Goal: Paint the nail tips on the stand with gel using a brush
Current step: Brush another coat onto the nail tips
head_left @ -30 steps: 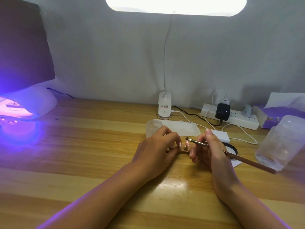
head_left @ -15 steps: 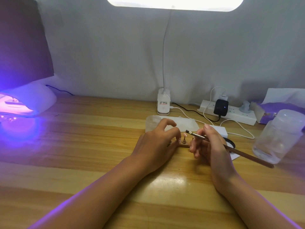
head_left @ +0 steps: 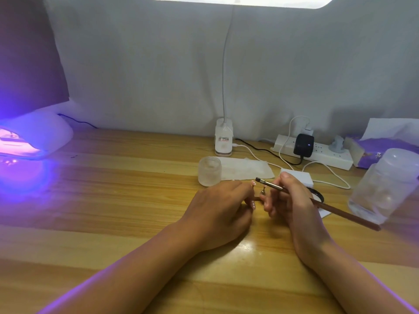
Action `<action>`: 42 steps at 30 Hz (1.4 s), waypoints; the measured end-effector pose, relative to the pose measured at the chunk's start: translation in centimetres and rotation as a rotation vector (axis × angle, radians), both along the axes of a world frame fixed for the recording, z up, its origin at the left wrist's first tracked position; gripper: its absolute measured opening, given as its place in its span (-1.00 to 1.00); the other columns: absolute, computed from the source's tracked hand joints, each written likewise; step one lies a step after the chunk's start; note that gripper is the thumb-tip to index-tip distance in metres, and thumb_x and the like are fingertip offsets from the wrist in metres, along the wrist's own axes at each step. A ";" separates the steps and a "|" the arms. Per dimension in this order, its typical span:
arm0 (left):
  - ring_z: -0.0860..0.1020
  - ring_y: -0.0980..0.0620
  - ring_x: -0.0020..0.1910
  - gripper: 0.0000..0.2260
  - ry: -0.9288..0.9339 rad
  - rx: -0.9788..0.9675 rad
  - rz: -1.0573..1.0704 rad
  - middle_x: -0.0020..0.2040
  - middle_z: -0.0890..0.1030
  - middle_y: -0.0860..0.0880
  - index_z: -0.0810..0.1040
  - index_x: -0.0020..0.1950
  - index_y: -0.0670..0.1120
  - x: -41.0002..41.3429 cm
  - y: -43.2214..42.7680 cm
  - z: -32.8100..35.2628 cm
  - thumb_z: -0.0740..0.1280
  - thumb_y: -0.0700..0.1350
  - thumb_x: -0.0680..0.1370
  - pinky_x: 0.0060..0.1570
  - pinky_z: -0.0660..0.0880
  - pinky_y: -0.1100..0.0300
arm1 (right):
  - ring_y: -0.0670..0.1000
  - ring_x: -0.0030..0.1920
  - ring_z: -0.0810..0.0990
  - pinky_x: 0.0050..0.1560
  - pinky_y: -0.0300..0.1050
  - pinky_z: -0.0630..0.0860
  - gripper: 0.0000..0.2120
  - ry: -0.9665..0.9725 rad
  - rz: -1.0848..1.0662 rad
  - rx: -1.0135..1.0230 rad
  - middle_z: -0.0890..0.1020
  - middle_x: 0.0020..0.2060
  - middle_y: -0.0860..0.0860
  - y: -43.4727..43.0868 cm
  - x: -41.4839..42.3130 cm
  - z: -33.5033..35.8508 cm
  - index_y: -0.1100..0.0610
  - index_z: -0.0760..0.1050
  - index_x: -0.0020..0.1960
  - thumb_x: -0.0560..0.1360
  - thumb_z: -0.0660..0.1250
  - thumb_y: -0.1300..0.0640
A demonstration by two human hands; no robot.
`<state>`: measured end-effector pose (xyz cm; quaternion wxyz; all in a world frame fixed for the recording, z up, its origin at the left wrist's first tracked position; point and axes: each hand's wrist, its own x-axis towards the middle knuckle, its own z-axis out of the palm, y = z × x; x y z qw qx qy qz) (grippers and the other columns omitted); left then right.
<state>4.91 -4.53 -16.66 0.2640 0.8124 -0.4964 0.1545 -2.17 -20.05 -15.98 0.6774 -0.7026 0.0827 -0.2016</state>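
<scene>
A small nail-tip stand [head_left: 258,198] lies between my two hands on the wooden desk, mostly hidden; one upright holder with a nail tip [head_left: 263,190] shows in the gap. My left hand [head_left: 221,209] curls its fingers around the stand's left end. My right hand [head_left: 288,200] grips a long brown brush [head_left: 335,210], whose dark tip [head_left: 258,179] points left, just above the holder. A frosted gel jar [head_left: 209,171] stands open just behind my left hand.
A UV nail lamp [head_left: 34,137] glows purple at far left. A desk lamp base [head_left: 223,143], a power strip [head_left: 317,152] with cables, a white cloth [head_left: 247,169], a black lid [head_left: 317,194], a clear plastic container [head_left: 383,186] and a purple tissue pack [head_left: 381,148] are behind and right.
My view has shifted down and closer. My left fingers have lowered onto the stand, uncovering the frosted jar behind. The brush stays in my right hand, tip still above the holder.
</scene>
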 end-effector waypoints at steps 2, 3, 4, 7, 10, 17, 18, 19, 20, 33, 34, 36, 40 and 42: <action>0.48 0.06 -0.14 -0.93 -0.007 -0.015 -0.001 -0.08 0.55 0.10 0.45 -0.02 0.03 0.0 -0.1 0.0 0.27 -0.03 0.52 -0.32 0.41 0.10 | 0.06 -0.26 0.56 -0.10 0.01 0.47 -0.62 -0.001 0.032 0.020 0.59 -0.35 0.12 -0.1 0.0 0.1 0.20 0.42 -0.08 0.65 0.05 -0.08; 0.48 0.05 -0.15 -0.93 0.001 -0.025 0.003 -0.09 0.56 0.09 0.45 -0.02 0.02 0.1 -0.1 0.0 0.26 -0.03 0.52 -0.32 0.41 0.09 | 0.07 -0.24 0.58 -0.07 0.00 0.48 -0.63 -0.008 0.044 0.034 0.60 -0.33 0.13 -0.1 0.0 0.1 0.20 0.41 -0.07 0.65 0.05 -0.07; 0.48 0.04 -0.16 -0.93 0.017 -0.036 0.006 -0.10 0.56 0.09 0.45 -0.01 0.02 0.1 -0.1 -0.1 0.26 -0.04 0.52 -0.31 0.42 0.07 | 0.07 -0.22 0.60 -0.05 -0.01 0.49 -0.65 -0.016 0.053 0.049 0.61 -0.32 0.14 -0.1 0.0 0.1 0.20 0.40 -0.06 0.65 0.06 -0.05; 0.41 0.13 -0.21 -0.94 0.089 -0.057 0.006 -0.13 0.55 0.11 0.47 -0.01 0.03 0.4 0.0 0.0 0.30 -0.06 0.54 -0.27 0.44 0.07 | 0.02 -0.23 0.61 -0.06 -0.07 0.50 -0.75 -0.021 0.054 0.045 0.61 -0.33 0.10 0.0 0.0 0.3 0.18 0.43 -0.06 0.63 0.16 0.01; 0.44 0.17 -0.20 -0.95 0.099 -0.052 0.043 -0.15 0.56 0.16 0.51 -0.03 0.08 0.5 0.0 0.0 0.35 -0.03 0.53 -0.26 0.46 0.12 | -0.03 -0.31 0.57 -0.19 -0.17 0.52 -0.87 -0.028 0.035 0.024 0.58 -0.38 0.06 0.0 -0.1 0.4 0.16 0.48 -0.04 0.58 0.26 0.10; 0.47 0.32 -0.28 -0.96 0.222 -0.087 0.009 -0.15 0.59 0.26 0.62 -0.05 0.13 1.0 0.2 -0.2 0.41 -0.01 0.52 -0.29 0.36 0.26 | -0.12 -0.48 0.43 -0.50 -0.30 0.36 -0.77 -0.027 -0.045 0.001 0.50 -0.48 0.01 0.2 -0.2 0.6 0.03 0.51 -0.25 0.48 0.35 -0.08; 0.48 0.31 -0.29 -0.96 0.249 -0.096 -0.003 -0.13 0.62 0.25 0.63 -0.05 0.13 1.0 0.3 -0.2 0.42 -0.01 0.52 -0.28 0.40 0.25 | -0.12 -0.50 0.40 -0.53 -0.31 0.33 -0.75 -0.023 -0.058 -0.018 0.50 -0.50 0.01 0.3 -0.2 0.6 0.05 0.50 -0.24 0.49 0.35 -0.09; 0.49 0.30 -0.30 -0.96 0.270 -0.107 -0.008 -0.11 0.64 0.24 0.64 -0.06 0.13 1.1 0.3 -0.3 0.43 -0.01 0.51 -0.25 0.45 0.22 | -0.12 -0.51 0.41 -0.54 -0.31 0.32 -0.76 -0.024 -0.072 -0.051 0.52 -0.50 0.01 0.4 -0.3 0.5 0.09 0.48 -0.20 0.50 0.34 -0.07; 0.49 0.28 -0.31 -0.96 0.288 -0.117 -0.008 -0.10 0.66 0.23 0.64 -0.06 0.14 1.2 0.3 -0.3 0.44 -0.01 0.51 -0.22 0.49 0.19 | -0.12 -0.51 0.43 -0.53 -0.32 0.34 -0.76 -0.029 -0.090 -0.094 0.55 -0.49 0.03 0.4 -0.4 0.4 0.11 0.45 -0.17 0.52 0.35 -0.04; 0.46 0.45 -0.28 -0.91 0.360 -0.089 -0.046 -0.11 0.67 0.16 0.63 -0.09 0.13 1.5 0.3 0.1 0.46 -0.07 0.50 -0.30 0.31 0.30 | -0.10 -0.52 0.42 -0.39 -0.12 0.34 -0.80 0.023 -0.151 -0.202 0.57 -0.50 0.06 0.2 -0.1 -0.1 0.14 0.42 -0.27 0.52 0.33 0.17; 0.46 0.45 -0.29 -0.92 0.360 -0.090 -0.045 -0.11 0.67 0.16 0.63 -0.09 0.12 1.5 0.3 0.1 0.46 -0.08 0.49 -0.29 0.31 0.29 | -0.11 -0.52 0.43 -0.39 -0.12 0.34 -0.81 0.032 -0.148 -0.213 0.58 -0.50 0.06 0.2 0.0 -0.1 0.15 0.42 -0.26 0.51 0.34 0.17; 0.46 0.44 -0.28 -0.93 0.355 -0.091 -0.043 -0.11 0.67 0.16 0.64 -0.09 0.10 1.6 0.2 0.0 0.46 -0.07 0.49 -0.29 0.32 0.29 | -0.12 -0.52 0.45 -0.39 -0.13 0.35 -0.82 0.051 -0.141 -0.234 0.57 -0.52 0.05 0.3 0.0 0.0 0.15 0.42 -0.26 0.50 0.34 0.18; 0.48 0.43 -0.26 -0.94 0.333 -0.082 -0.044 -0.09 0.66 0.18 0.64 -0.07 0.10 1.7 0.2 -0.1 0.46 -0.06 0.50 -0.29 0.37 0.27 | -0.14 -0.53 0.44 -0.40 -0.12 0.38 -0.82 0.067 -0.145 -0.243 0.52 -0.56 0.02 0.3 0.0 0.1 0.17 0.41 -0.26 0.47 0.35 0.18; 0.48 0.43 -0.26 -0.94 0.327 -0.093 -0.043 -0.08 0.67 0.16 0.65 -0.05 0.08 1.7 0.2 -0.2 0.46 -0.07 0.50 -0.29 0.37 0.28 | -0.13 -0.53 0.43 -0.38 -0.07 0.41 -0.80 0.067 -0.160 -0.246 0.48 -0.56 0.00 0.2 0.0 0.0 0.17 0.39 -0.28 0.47 0.35 0.19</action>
